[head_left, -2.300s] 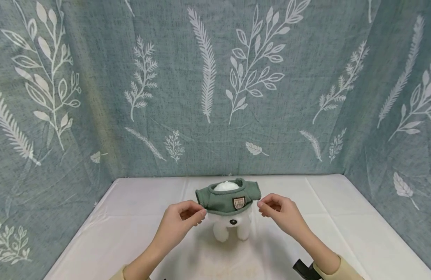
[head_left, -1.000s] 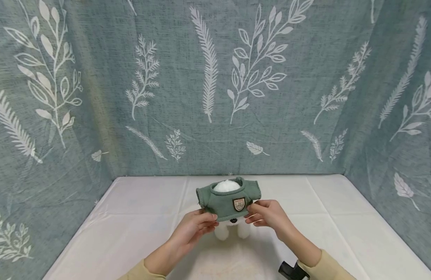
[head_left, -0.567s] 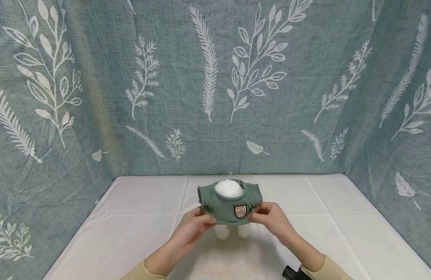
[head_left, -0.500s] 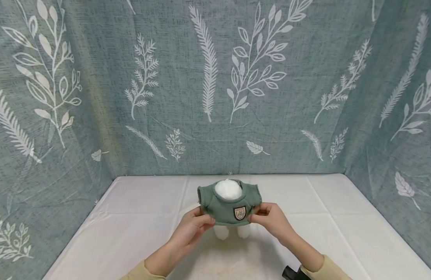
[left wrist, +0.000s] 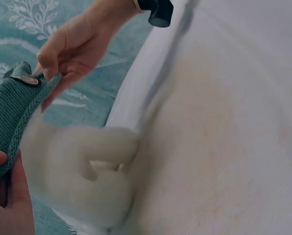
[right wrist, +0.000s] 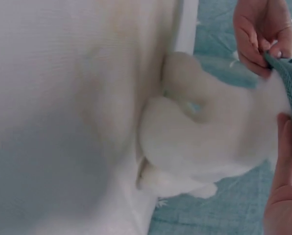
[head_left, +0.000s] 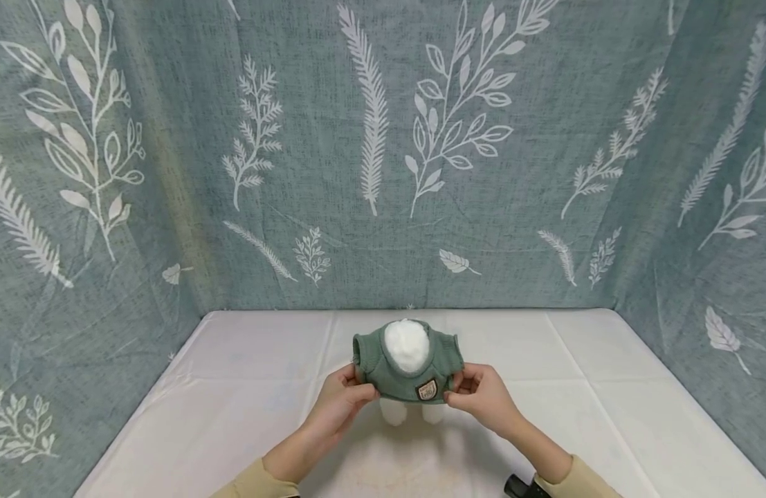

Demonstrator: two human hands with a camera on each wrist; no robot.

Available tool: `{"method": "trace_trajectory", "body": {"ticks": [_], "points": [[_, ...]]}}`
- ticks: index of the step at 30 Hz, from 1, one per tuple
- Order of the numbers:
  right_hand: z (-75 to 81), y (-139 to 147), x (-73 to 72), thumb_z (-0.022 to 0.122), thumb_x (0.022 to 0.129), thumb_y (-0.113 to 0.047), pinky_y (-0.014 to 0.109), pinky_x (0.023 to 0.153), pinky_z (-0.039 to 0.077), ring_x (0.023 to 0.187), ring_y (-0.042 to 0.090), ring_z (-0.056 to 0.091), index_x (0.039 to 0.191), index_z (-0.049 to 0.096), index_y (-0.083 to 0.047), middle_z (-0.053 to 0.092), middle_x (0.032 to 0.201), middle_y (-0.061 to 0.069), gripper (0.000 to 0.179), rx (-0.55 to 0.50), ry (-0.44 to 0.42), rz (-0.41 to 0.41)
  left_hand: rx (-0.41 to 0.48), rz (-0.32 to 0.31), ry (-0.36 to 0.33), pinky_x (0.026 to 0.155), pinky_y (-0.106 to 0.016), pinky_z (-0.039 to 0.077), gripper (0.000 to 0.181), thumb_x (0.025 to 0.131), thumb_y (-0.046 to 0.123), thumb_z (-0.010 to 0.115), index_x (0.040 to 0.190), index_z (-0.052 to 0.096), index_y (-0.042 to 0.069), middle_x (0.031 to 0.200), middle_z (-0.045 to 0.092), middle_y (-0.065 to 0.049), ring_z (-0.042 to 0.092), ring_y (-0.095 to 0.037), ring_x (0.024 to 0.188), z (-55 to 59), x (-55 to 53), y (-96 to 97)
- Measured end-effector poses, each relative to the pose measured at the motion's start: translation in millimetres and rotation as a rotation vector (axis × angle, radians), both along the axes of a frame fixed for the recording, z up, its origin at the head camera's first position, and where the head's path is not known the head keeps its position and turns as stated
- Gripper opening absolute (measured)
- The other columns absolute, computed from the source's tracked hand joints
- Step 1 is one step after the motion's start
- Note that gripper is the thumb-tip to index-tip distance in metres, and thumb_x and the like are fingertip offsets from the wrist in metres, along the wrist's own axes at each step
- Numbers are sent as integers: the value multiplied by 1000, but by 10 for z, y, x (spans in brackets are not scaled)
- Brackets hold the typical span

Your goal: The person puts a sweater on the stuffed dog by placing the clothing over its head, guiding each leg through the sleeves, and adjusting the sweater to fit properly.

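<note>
A white plush dog (head_left: 407,346) stands on the table, the top of its head poking through the neck of a small green sweater (head_left: 389,387) with a shield patch. The cloth covers its face; two front paws show below the hem. My left hand (head_left: 335,409) pinches the hem at the left side, thumb in front. On the opposite side my right hand (head_left: 490,402) pinches the hem near the patch. Both wrist views show the plush body (left wrist: 72,166) under the knitted edge, its legs (right wrist: 160,127) on the cloth.
White cloth (head_left: 264,360) covers the table. Blue-green curtains (head_left: 295,138) with white leaf prints stand behind and at both sides. A black device (head_left: 522,487) sits at my right wrist, beside the beige sleeve.
My hands moved from beside the sleeves to the hem, gripped it and drew the sweater down. The dog's nose is now covered, and more of its head comes through the neck.
</note>
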State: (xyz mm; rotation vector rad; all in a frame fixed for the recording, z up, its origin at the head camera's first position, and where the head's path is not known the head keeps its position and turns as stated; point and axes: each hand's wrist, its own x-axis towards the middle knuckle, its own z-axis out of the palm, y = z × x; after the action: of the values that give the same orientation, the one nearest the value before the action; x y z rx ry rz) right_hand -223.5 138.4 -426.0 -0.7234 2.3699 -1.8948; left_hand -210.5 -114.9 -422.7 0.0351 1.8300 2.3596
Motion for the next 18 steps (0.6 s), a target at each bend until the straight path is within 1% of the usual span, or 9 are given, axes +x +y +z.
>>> {"method": "trace_trajectory", "body": {"ticks": [3, 6, 8, 10, 11, 14, 16, 18], "points": [[-18, 1, -1, 64, 75, 8, 18, 53, 41, 55, 2, 43, 74, 53, 11, 52, 63, -8, 11, 11, -6, -20, -3, 1, 3, 73, -23, 49, 30, 71, -9, 55, 101, 56, -3, 81, 58, -1, 55, -13, 78, -36, -30, -7], [-43, -5, -11, 63, 74, 9, 19, 52, 41, 55, 2, 43, 73, 54, 9, 52, 62, -6, 9, 26, -5, -54, -19, 4, 19, 74, -24, 50, 29, 70, -10, 57, 98, 58, -3, 81, 60, -1, 57, -12, 79, -43, -40, -6], [-62, -13, -13, 63, 74, 9, 19, 53, 42, 54, 3, 45, 72, 54, 7, 53, 62, -5, 9, 42, -5, -93, -45, 19, 31, 75, -25, 51, 26, 69, -10, 58, 94, 59, -2, 81, 62, -1, 58, -12, 80, -50, -47, 2], [-77, -26, -11, 62, 73, 8, 19, 53, 43, 54, 4, 47, 71, 55, 3, 53, 61, -3, 9, 76, -7, -149, -74, 44, 46, 76, -26, 51, 24, 68, -11, 60, 89, 61, 0, 80, 63, 0, 60, -12, 81, -51, -49, 11], [-84, -34, -7, 63, 73, 7, 20, 53, 44, 54, 4, 48, 70, 55, 2, 54, 61, -2, 10, 91, -9, -176, -93, 57, 48, 76, -26, 51, 23, 67, -11, 61, 86, 61, 1, 78, 63, 0, 60, -12, 81, -49, -50, 13], [-96, -55, 4, 68, 76, 0, 20, 58, 49, 59, 6, 58, 71, 58, -2, 59, 64, 0, 11, 130, -14, -239, -146, 93, 48, 76, -27, 51, 19, 68, -9, 63, 81, 61, 3, 76, 63, 1, 61, -11, 80, -42, -52, 17], [-100, -68, 7, 71, 77, -4, 21, 61, 52, 64, 8, 64, 73, 60, -3, 63, 67, 1, 12, 138, -24, -265, -164, 106, 39, 76, -27, 51, 18, 68, -7, 65, 82, 61, 3, 77, 65, 0, 61, -11, 81, -35, -56, 21], [-103, -82, 4, 73, 78, -8, 21, 65, 54, 70, 10, 68, 74, 63, -3, 67, 71, 3, 12, 136, -35, -278, -164, 104, 39, 77, -27, 51, 20, 69, -6, 65, 87, 62, 1, 81, 66, 0, 61, -11, 83, -29, -59, 27]]}}
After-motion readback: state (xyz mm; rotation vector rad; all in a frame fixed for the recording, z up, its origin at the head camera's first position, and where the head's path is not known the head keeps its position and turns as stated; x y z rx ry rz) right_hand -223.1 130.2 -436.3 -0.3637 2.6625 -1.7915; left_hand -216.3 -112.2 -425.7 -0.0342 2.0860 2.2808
